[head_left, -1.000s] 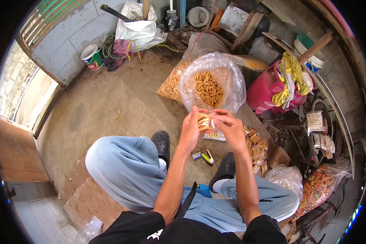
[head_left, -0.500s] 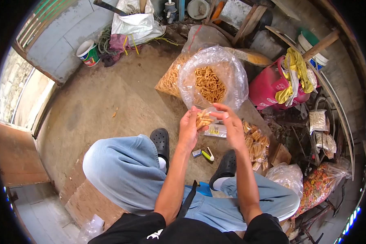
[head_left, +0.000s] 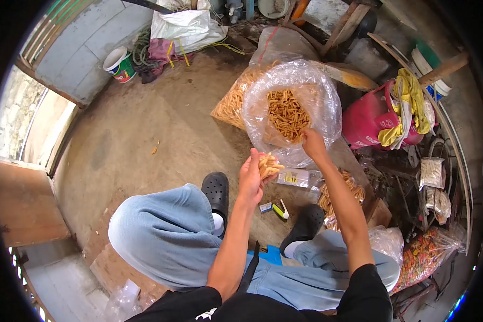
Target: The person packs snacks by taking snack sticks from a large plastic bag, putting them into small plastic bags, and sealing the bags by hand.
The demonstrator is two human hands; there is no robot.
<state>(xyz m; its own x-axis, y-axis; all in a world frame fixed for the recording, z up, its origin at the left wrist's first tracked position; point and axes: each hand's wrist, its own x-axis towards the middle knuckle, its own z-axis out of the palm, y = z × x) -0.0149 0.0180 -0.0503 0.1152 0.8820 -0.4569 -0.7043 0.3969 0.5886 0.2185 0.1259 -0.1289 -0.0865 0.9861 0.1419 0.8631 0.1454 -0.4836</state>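
Observation:
My left hand (head_left: 250,180) is closed around a small clear bag of snack sticks (head_left: 269,165), its pale sticks poking up past the fingers. My right hand (head_left: 313,144) reaches into the mouth of a large clear plastic bag (head_left: 256,110), at the near edge of the brown snack sticks (head_left: 286,114) inside. Its fingers look curled together, and whatever they hold is hidden. Below the hands, a green stapler (head_left: 280,210) and a small blue box (head_left: 265,207) lie on the floor, with a pack of clear plastic bags (head_left: 296,177) above them.
Behind the large bag stands another sack of snack sticks (head_left: 232,102). Filled small packs (head_left: 341,196) lie by my right foot. A red crate (head_left: 362,115) with yellow cloth (head_left: 408,94) is at right. A paint bucket (head_left: 120,65) and white sack (head_left: 185,29) stand by the far wall.
My right hand has left the small bag and moved right and away from me, into the large bag's mouth. My left hand keeps hold of the small bag.

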